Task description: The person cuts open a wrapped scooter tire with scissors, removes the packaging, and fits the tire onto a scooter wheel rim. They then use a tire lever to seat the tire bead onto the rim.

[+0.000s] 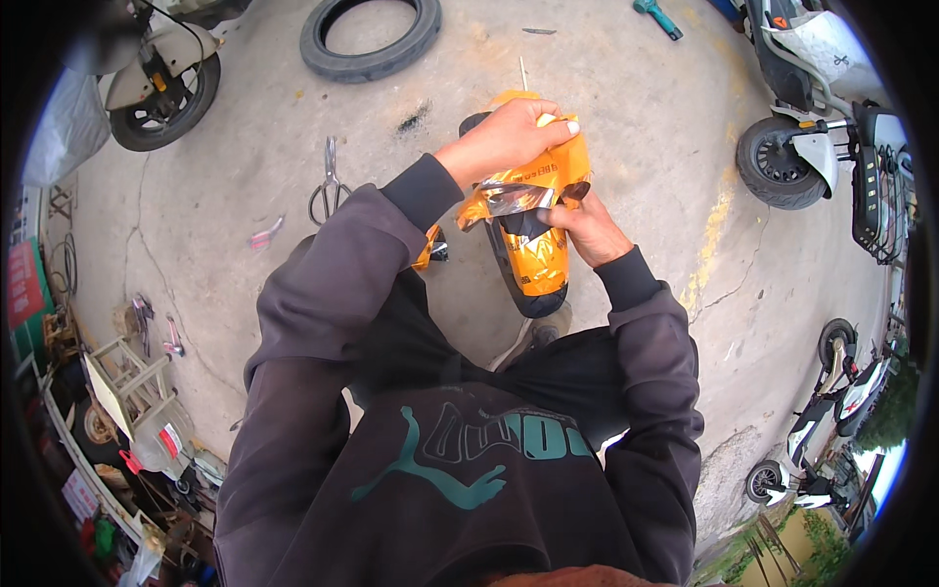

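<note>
A black tyre (541, 303) stands on edge in front of my legs, partly covered by orange plastic wrapping (537, 259). The wrapping is torn and bunched up around its upper part, with a shiny silver inner side showing. My left hand (511, 140) reaches over the top with its fingers closed on a loose flap of the film. On the tyre's right side, my right hand (594, 231) is closed on the wrapping, its thumb across the front and its other fingers mostly hidden behind. A torn orange scrap (428, 248) lies on the floor beside my left knee.
Scissors (331, 186) lie on the concrete left of my left forearm. Another black tyre (372, 61) lies flat farther ahead, and a teal power tool (659, 20) at the far right. Scooters (782, 161) stand along both sides. A wooden stool (137, 377) is at the left.
</note>
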`<state>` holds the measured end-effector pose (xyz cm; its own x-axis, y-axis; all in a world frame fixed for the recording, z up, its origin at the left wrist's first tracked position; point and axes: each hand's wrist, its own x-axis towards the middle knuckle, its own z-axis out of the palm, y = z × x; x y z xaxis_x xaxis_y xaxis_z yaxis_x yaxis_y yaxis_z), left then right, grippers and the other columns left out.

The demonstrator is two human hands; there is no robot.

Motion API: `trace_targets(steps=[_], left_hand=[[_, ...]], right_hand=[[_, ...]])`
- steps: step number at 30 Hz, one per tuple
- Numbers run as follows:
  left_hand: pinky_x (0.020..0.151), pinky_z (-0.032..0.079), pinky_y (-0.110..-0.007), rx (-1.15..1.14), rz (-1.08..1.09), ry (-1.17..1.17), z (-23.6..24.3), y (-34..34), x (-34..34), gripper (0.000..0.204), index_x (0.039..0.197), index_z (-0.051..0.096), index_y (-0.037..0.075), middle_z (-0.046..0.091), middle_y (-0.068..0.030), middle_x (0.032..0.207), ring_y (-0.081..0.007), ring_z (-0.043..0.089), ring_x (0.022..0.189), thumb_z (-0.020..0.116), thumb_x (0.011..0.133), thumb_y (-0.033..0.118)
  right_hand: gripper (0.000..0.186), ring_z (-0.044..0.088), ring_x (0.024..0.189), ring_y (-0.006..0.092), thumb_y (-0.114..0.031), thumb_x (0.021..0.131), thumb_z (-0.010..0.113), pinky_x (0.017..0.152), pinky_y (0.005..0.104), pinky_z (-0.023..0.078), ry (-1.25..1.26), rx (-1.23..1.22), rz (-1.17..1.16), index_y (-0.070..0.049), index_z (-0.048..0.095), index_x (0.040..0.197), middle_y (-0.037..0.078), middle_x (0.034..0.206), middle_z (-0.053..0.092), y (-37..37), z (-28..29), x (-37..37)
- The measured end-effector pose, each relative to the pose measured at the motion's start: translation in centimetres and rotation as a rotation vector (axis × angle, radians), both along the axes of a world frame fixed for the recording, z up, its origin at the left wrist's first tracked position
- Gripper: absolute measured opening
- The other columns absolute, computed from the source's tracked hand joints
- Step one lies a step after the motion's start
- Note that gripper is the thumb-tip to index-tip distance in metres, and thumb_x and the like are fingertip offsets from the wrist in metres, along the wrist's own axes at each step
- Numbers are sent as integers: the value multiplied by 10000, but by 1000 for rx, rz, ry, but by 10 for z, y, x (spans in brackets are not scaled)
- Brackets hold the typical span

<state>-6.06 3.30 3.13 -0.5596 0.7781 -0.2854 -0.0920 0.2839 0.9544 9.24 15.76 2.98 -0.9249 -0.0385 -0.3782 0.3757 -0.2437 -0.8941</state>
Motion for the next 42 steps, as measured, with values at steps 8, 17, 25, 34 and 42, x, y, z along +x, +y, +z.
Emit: trace_targets(steps=[8, 17, 25, 34, 42], left_hand=[[1009, 492, -362, 332, -124, 220, 47, -5, -4, 581, 1354, 578, 14, 673, -147, 1230, -225, 638, 1178, 489, 1053, 503], [1141, 391, -426, -314, 311, 374, -35, -61, 34, 1163, 1515, 209, -143, 435, -343, 1432, -381, 437, 1396, 789, 803, 570], [979, 504, -327, 73, 429, -456, -25, -38, 24, 823, 1406, 435, -96, 607, -168, 1279, -212, 626, 1125, 728, 912, 493], [1188, 304, -414, -38, -405, 140, -1, -51, 35, 1298, 1566, 165, -79, 363, -274, 1537, -351, 364, 1452, 888, 680, 536], [1200, 303, -428, -276, -711, 440, 4, -65, 18, 1378, 1555, 207, -83, 270, -335, 1573, -449, 328, 1451, 923, 548, 527]], right_hand=[[441, 656, 1083, 159, -374, 1050, 568, 879, 311, 564, -245, -377, -528, -66, 526, 1363, 39, 1242, 640, -23, 2, -22], [344, 696, 1008, 235, -217, 1069, 508, 840, 389, 560, -157, -344, -768, 42, 550, 1291, 117, 1115, 681, 7, -100, -14], [326, 665, 1089, 230, -195, 1052, 520, 938, 373, 534, -426, 219, -19, -29, 564, 1330, 120, 1233, 667, -14, -181, 26], [356, 627, 1154, 232, -247, 1058, 502, 982, 387, 507, -492, 167, 102, -48, 548, 1350, 104, 1288, 638, 21, -183, 42], [383, 593, 1212, 233, -294, 1064, 486, 1022, 399, 483, -438, 112, 119, -65, 533, 1368, 89, 1338, 613, -4, -185, 18]])
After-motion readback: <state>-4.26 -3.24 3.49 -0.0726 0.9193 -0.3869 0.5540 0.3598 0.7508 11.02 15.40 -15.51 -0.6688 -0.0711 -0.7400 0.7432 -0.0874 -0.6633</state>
